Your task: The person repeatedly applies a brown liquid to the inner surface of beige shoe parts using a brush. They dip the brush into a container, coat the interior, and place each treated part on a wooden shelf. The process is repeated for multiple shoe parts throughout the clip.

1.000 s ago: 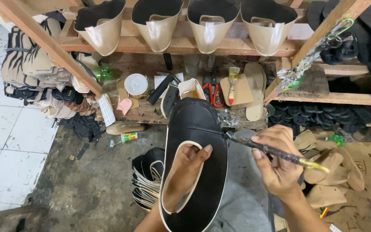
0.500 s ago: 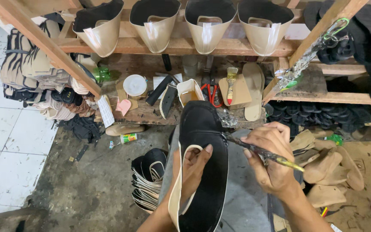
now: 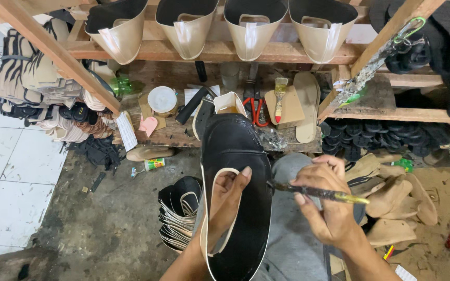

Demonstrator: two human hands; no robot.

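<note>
1. A wooden rack spans the view from ten to two o'clock; four beige-and-black shoe uppers hang along its top rail.
2. A white tiled floor lies at nine o'clock, meeting a dark, stained concrete floor at seven o'clock.
3. A black shoe upper with a cream edge sits at the centre and runs down toward six o'clock, its toe pointing to twelve.
4. A stack of black uppers lies on the ground just beside it at seven o'clock; a heap of tan soles lies at four o'clock.
5. The left hand is pushed up through the upper's opening from below, fingers spread inside and thumb curled over the cream rim, gripping the upper.
6. The right hand, at four o'clock of the upper, pinches a brush.
7. The brush lies level, its dark tip touching the upper's right edge.
8. A small open cup stands on the low shelf at twelve o'clock, just beyond the toe.
</note>
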